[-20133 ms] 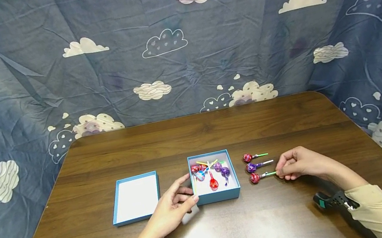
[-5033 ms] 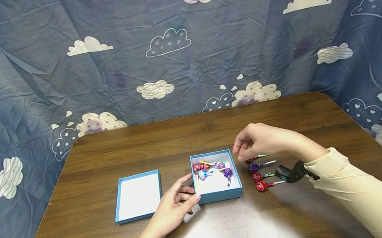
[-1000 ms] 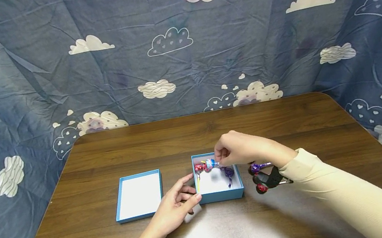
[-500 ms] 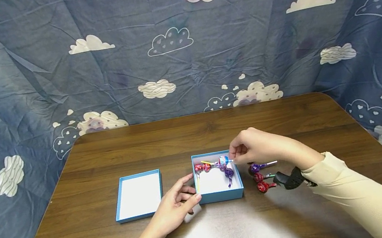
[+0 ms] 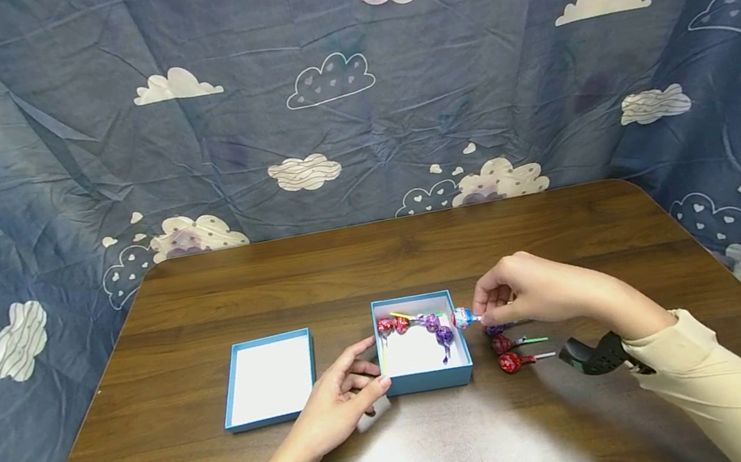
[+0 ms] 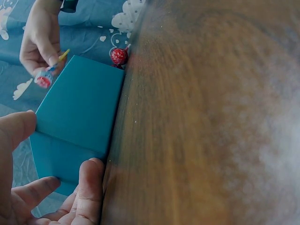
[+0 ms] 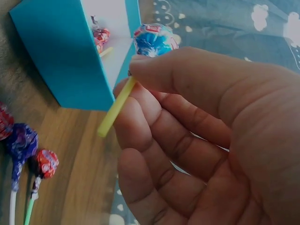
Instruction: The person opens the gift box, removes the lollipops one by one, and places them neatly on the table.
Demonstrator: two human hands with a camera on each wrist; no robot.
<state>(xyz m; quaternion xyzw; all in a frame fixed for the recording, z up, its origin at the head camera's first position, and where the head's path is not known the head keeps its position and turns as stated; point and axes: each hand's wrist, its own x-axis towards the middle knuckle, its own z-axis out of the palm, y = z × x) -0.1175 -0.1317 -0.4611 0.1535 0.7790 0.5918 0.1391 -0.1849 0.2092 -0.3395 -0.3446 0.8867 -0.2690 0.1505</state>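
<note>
My right hand point(image 5: 535, 289) pinches a lollipop point(image 5: 463, 318) in a blue, white and red wrapper by its yellow stick, between thumb and index finger. It holds the candy head by the right wall of the open blue box point(image 5: 428, 381). Fingertips of my left hand point(image 5: 336, 400) rest relaxed against the box's left side, its thumb at the front left corner. Inside lie red lollipops point(image 5: 402, 325) and purple lollipops point(image 5: 444, 335). Right of the box, a red lollipop with a white stick point(image 5: 510, 362) and one with a green stick point(image 5: 501, 344) lie in a column; a purple lollipop point(image 7: 22, 140) is partly hidden.
The shallow box lid point(image 5: 270, 378), white inside with blue edges, lies left of my left hand on the brown wooden table point(image 5: 261, 282). A blue curtain with cloud prints point(image 5: 343, 154) hangs behind the table.
My right hand has drawn the blue-wrapped lollipop rightward from inside the box to its right wall. Earlier, a red lollipop left the box and joined the column. The left hand stays put.
</note>
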